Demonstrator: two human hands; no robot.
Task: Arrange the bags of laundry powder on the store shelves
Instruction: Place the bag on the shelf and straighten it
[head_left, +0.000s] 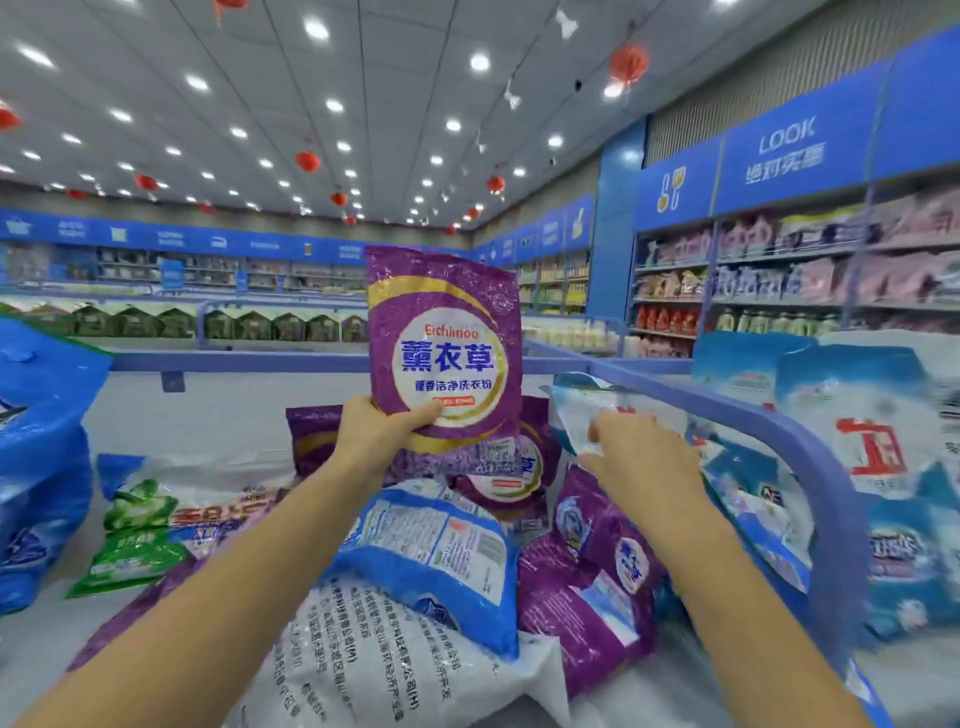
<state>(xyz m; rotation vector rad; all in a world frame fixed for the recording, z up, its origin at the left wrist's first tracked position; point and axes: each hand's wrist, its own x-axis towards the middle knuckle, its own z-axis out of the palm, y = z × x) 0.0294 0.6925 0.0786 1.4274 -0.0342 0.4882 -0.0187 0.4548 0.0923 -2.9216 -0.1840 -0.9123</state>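
The purple plastic bag of lavender laundry powder (444, 348) stands upright, long axis vertical, above the blue-railed bin (779, 418), pinched at its lower edge by the left hand (374, 431); the right hand (641, 460) touches a white-and-blue plastic bag (582, 405) just right, grip unclear.
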